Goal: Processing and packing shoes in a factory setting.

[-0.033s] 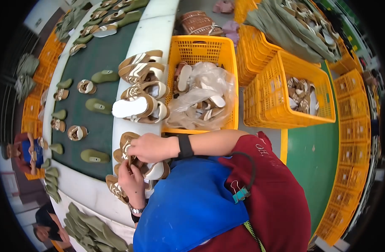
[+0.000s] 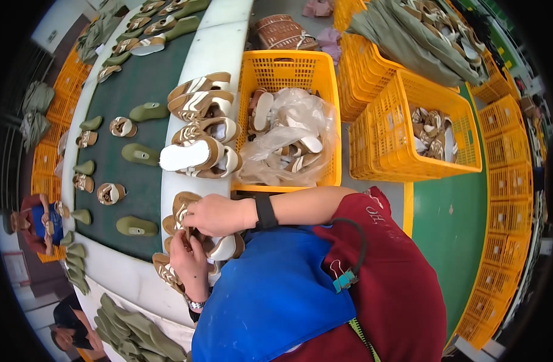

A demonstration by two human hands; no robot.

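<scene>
Both hands are closed on one brown and white sneaker on the white table edge. My right hand, with a black band on its wrist, has its fingers bent down at the shoe's laces and opening. From below, my left hand pinches the same shoe near its opening; its fingertips are partly hidden. More brown and white sneakers lie close under and beside my hands. Past my right hand stands a row of similar sneakers, one of them turned with its white sole up.
A green conveyor belt carries olive shoe lasts and sneakers. Yellow crates stand right of the table, one holding shoes and clear plastic. Olive lasts are heaped at the lower left. Two other people are across the belt.
The view has shifted very slightly. Both hands stay on the same sneaker, with hardly any finger movement.
</scene>
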